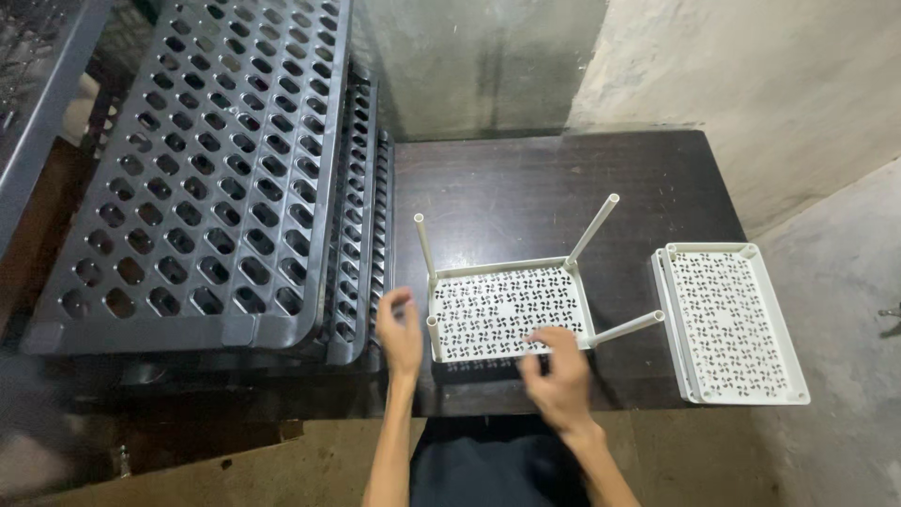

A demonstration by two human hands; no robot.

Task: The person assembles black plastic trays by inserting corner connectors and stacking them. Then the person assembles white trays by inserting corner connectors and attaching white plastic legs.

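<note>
Cream plastic tray (507, 310) with pinwheel perforations lies at the front of the dark counter (554, 183), thin poles (593, 230) plugged into its corners. It looks light, stiff and somewhat brittle at the sockets; the solid rim seems the safest grip. Left hand (401, 333) hovers at its near-left corner, fingers loosely apart, holding nothing. Right hand (557, 374) rests fingertips on the front edge, unclenched. Two matching trays (737, 324) are stacked to the right, grey perforated racks (216, 169) lean left, and concrete walls (751, 75) stand behind.
</note>
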